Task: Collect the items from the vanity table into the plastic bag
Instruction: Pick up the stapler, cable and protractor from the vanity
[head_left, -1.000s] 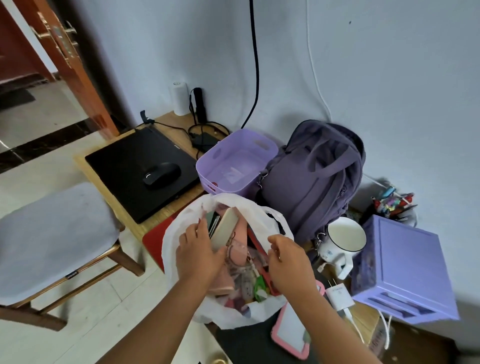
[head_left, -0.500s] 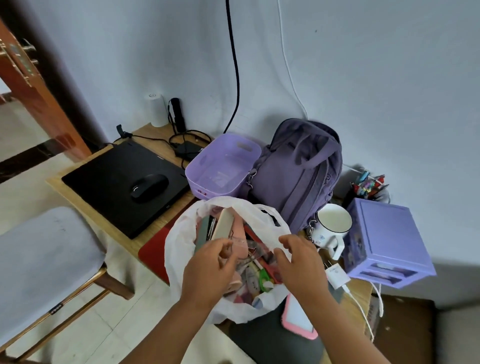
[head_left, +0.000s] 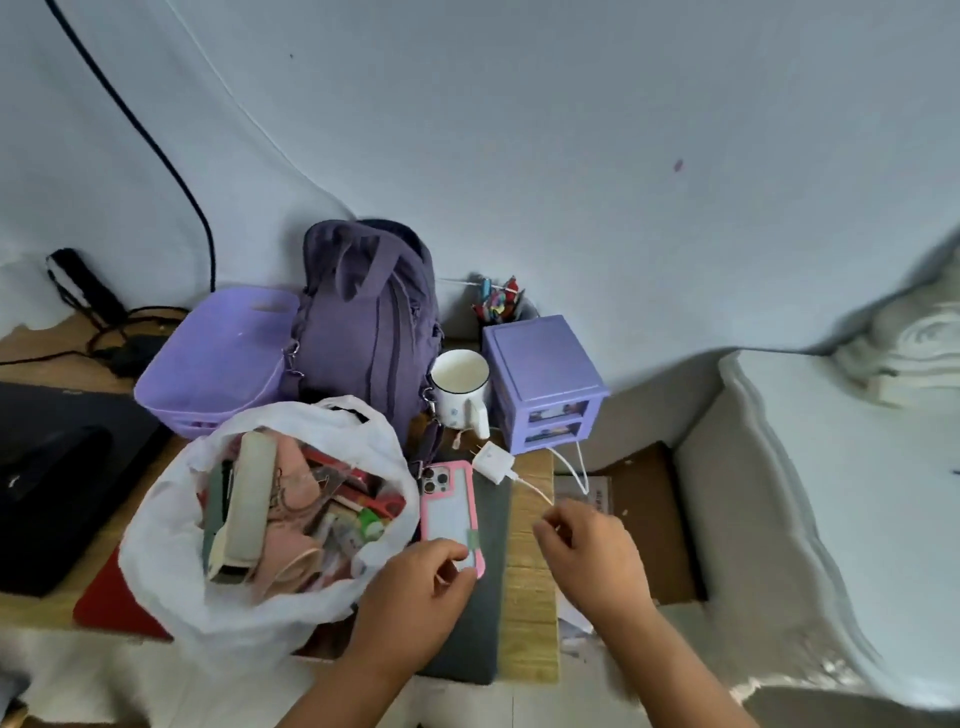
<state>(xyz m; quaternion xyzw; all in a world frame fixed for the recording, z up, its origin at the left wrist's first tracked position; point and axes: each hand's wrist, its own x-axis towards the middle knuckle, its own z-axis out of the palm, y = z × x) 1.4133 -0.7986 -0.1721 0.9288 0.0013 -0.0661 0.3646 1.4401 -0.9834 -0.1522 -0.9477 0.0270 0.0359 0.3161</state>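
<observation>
The white plastic bag (head_left: 171, 545) stands open on the table's near left, stuffed with pink, beige and red items. Right of it a phone in a pink case (head_left: 448, 506) lies face down on a dark grey pad (head_left: 488, 597). My left hand (head_left: 415, 597) is at the phone's near end, with thumb and forefinger pinching its lower corner. My right hand (head_left: 589, 558) hovers over the table's right edge with its fingers loosely curled and holds nothing. Its fingertips are just short of the white cable (head_left: 535, 488) that runs from the white charger plug (head_left: 493, 460).
Behind the bag stand a purple basket (head_left: 218, 364), a purple backpack (head_left: 363, 332), a white mug (head_left: 460, 389) and a small purple drawer unit (head_left: 543, 379). A black laptop (head_left: 57, 467) lies at the left. The wooden table (head_left: 530, 597) ends at the right above a brown box (head_left: 649, 519).
Both hands have left the bag's mouth and moved right: the left to the phone's near end, the right past the table's right edge by the cable. The view has swung right.
</observation>
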